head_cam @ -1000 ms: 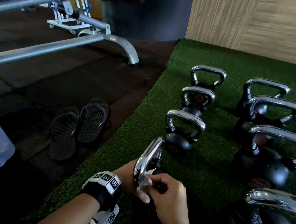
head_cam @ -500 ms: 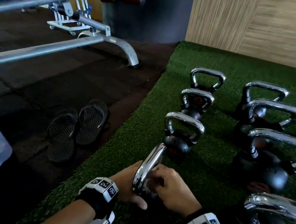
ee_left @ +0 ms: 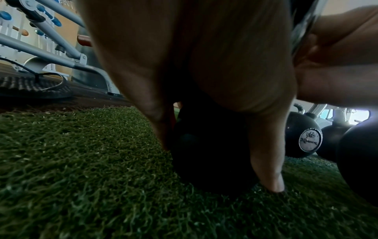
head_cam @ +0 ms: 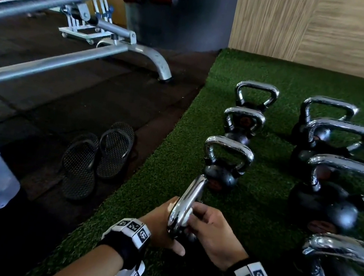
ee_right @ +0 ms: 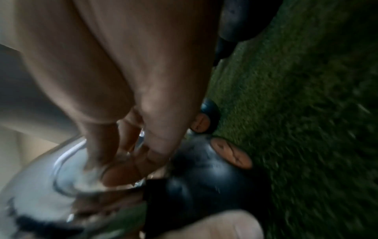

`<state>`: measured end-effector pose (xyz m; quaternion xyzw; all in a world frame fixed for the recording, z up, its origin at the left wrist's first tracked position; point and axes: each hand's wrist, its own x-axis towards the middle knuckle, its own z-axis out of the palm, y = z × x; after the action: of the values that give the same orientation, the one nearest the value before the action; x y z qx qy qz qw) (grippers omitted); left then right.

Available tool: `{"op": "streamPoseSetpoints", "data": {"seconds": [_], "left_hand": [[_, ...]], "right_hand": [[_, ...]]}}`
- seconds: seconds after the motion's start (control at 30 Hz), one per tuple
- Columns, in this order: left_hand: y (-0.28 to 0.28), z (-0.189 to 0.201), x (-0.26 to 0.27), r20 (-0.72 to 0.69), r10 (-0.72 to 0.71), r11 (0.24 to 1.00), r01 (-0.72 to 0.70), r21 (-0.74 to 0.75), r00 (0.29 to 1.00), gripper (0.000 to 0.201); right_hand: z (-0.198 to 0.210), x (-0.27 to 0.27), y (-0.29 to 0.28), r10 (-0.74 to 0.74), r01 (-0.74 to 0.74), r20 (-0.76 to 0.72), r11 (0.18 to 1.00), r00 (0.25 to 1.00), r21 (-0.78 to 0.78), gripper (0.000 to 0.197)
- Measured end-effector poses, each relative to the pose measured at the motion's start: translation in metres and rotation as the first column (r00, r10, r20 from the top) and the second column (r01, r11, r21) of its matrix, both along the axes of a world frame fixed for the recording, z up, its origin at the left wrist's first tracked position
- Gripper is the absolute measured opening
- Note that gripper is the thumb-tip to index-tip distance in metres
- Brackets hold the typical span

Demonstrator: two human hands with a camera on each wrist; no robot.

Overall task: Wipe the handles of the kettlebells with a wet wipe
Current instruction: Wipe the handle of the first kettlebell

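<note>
Fingers [head_cam: 199, 214] of right hand [head_cam: 213, 234] pinched wipe [head_cam: 186, 217] against kettlebell handle [head_cam: 185, 206]; left hand [head_cam: 159, 227] gripped handle from behind, thumb down.

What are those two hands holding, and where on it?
The right hand pinches a white wet wipe against the nearest kettlebell's chrome handle. The left hand steadies that kettlebell low down; its exact grip is hidden.
</note>
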<state>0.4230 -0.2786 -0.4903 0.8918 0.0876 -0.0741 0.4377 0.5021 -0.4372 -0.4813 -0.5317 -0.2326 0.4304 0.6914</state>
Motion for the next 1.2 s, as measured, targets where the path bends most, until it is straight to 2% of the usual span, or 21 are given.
{"op": "streamPoseSetpoints", "data": {"seconds": [0.07,0.13,0.17,0.23,0.4,0.47,0.57,0.67,0.77,0.93,1.03,1.1,1.2], "left_hand": [[0.000,-0.001,0.000,0.010,0.033,0.999,-0.032,-0.022,0.999,0.101],[0.001,-0.003,0.000,0.016,0.019,1.000,-0.019,-0.010,1.000,0.111],[0.002,-0.004,0.000,0.020,0.018,1.000,-0.017,-0.021,1.000,0.111],[0.004,-0.006,0.000,0.041,0.004,0.999,-0.003,-0.034,0.999,0.112],[0.003,-0.005,0.000,0.118,-0.052,0.998,0.055,-0.025,0.992,0.123],[0.004,-0.002,-0.001,0.140,-0.057,0.997,0.062,-0.035,0.989,0.125],[0.005,0.001,0.000,0.132,-0.057,0.998,0.057,-0.002,0.990,0.111],[0.003,0.003,0.000,0.074,-0.019,1.000,0.018,0.020,0.997,0.110],[0.000,0.007,-0.001,0.026,0.000,0.999,-0.001,0.034,1.000,0.122],[-0.002,0.013,-0.003,0.021,-0.034,0.991,0.031,0.128,0.999,0.123],[-0.005,0.017,-0.005,0.023,-0.033,0.989,0.030,0.145,0.999,0.120],[-0.006,0.018,-0.004,0.013,-0.027,0.992,0.025,0.126,1.000,0.119],[-0.008,0.021,-0.005,-0.013,-0.022,0.996,0.023,0.092,1.000,0.122]], "right_hand": [[-0.004,-0.006,0.003,-0.126,0.144,-0.184,0.986,0.975,0.088,0.026],[-0.005,-0.009,0.002,-0.113,0.156,-0.268,0.977,0.957,0.145,0.029],[-0.005,-0.010,0.000,-0.090,0.135,-0.260,0.978,0.961,0.160,0.032],[-0.004,-0.009,-0.001,-0.099,0.125,-0.185,0.983,0.978,0.137,0.033],[-0.006,-0.001,0.008,-0.339,0.337,0.035,0.940,0.940,0.055,0.027],[-0.007,0.000,0.008,-0.379,0.376,0.048,0.925,0.924,0.060,0.026],[-0.004,0.003,0.007,-0.386,0.391,0.188,0.920,0.903,0.009,0.030],[0.004,0.008,0.013,-0.401,0.474,0.436,0.878,0.805,-0.067,0.029],[0.012,0.013,0.015,-0.486,0.617,0.550,0.784,0.679,-0.067,0.028],[0.017,0.008,0.014,-0.447,0.641,0.646,0.762,0.619,-0.088,0.021],[0.022,0.015,0.018,-0.485,0.707,0.655,0.699,0.579,-0.107,0.019],[0.022,0.017,0.023,-0.517,0.738,0.615,0.654,0.596,-0.165,0.020],[0.020,0.014,0.032,-0.587,0.745,0.478,0.611,0.653,-0.269,0.029]]}}
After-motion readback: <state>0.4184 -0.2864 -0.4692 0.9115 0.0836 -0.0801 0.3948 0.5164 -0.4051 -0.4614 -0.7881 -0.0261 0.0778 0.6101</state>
